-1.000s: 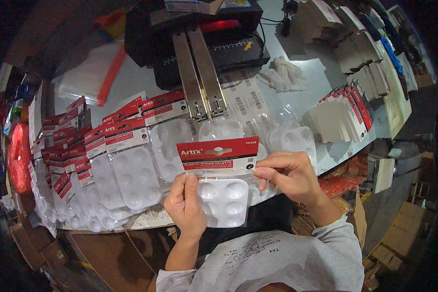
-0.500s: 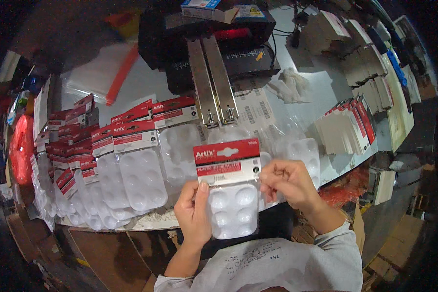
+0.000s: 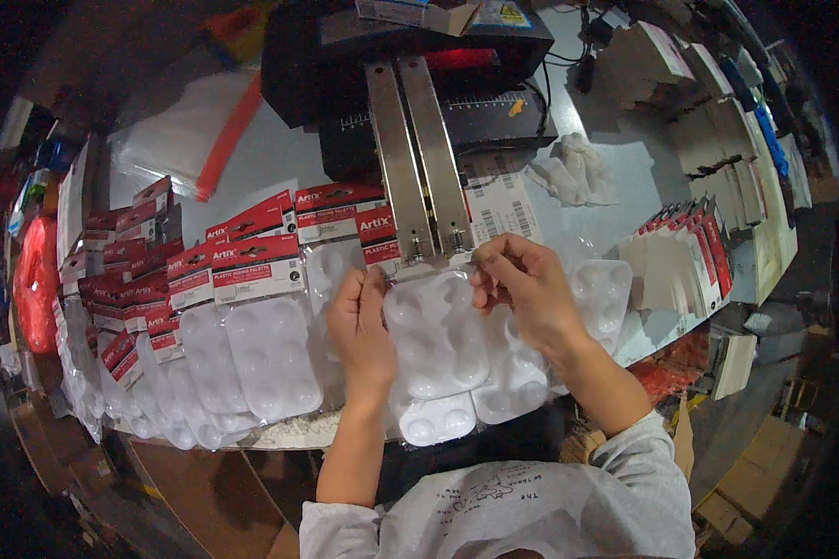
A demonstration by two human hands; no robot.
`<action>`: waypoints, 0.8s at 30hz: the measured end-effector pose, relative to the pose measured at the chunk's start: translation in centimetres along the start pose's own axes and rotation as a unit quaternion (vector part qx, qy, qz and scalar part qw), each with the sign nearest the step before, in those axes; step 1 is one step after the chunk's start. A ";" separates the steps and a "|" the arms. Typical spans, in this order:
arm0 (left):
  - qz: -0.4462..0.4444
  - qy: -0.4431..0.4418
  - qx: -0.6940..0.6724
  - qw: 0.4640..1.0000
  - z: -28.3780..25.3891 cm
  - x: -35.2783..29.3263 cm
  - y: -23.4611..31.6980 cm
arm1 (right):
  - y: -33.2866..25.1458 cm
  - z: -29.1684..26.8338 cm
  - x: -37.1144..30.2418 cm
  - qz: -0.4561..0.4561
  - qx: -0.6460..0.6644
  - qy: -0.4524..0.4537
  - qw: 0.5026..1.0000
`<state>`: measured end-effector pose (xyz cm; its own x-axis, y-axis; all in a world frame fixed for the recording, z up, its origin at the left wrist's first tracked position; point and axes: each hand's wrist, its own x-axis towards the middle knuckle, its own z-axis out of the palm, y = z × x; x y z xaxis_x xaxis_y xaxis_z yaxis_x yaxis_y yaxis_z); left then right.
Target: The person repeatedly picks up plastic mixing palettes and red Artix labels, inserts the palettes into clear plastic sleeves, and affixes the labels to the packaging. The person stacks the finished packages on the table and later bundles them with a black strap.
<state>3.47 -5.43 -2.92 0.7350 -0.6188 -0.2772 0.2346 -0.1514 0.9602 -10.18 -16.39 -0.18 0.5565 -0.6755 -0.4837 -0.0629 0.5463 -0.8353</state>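
A white plastic paint palette (image 3: 435, 340) in a clear bag with a red-and-white header card (image 3: 377, 235) lies between my hands. The card's top sits at the two metal arms (image 3: 405, 154) of a black machine (image 3: 345, 140), and the arms cover much of it. My left hand (image 3: 361, 326) pinches the left side of the package just below the card. On the right side, my right hand (image 3: 527, 289) grips it at the same height, with fingers curled together. Other white palettes (image 3: 513, 382) lie beneath and beside the held one.
Carded palettes (image 3: 268, 359) crowd the table's left side. Clear bags with a red edge (image 3: 214, 158) lie behind them. Right of the machine are a label sheet (image 3: 503, 210) and a crumpled white cloth (image 3: 578, 172). Header cards (image 3: 685, 252) and cardboard stacks (image 3: 718, 121) line the right edge.
Both hands have moved forward, away from my body, carrying the carded palette to the metal arms. Its card, fully visible before, is now partly covered by them.
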 end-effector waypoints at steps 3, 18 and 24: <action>0.004 0.008 0.040 0.999 -0.2 0.2 -0.5 | -0.1 0.4 0.3 -0.011 -0.014 -0.001 1.000; 0.355 0.267 0.583 0.680 -12.6 -1.3 7.1 | 0.7 -8.5 -8.0 -0.290 -0.676 0.298 0.609; 0.319 -0.119 0.379 0.861 -0.2 -6.5 2.6 | 1.4 -8.2 -7.0 -0.308 -0.583 0.348 0.667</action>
<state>-0.60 -1.60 1.33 0.3885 -0.8890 0.2423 -0.7168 -0.1263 0.6857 -21.00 -14.98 -0.07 0.2801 -0.8815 0.3801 -0.8268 -0.4227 -0.3711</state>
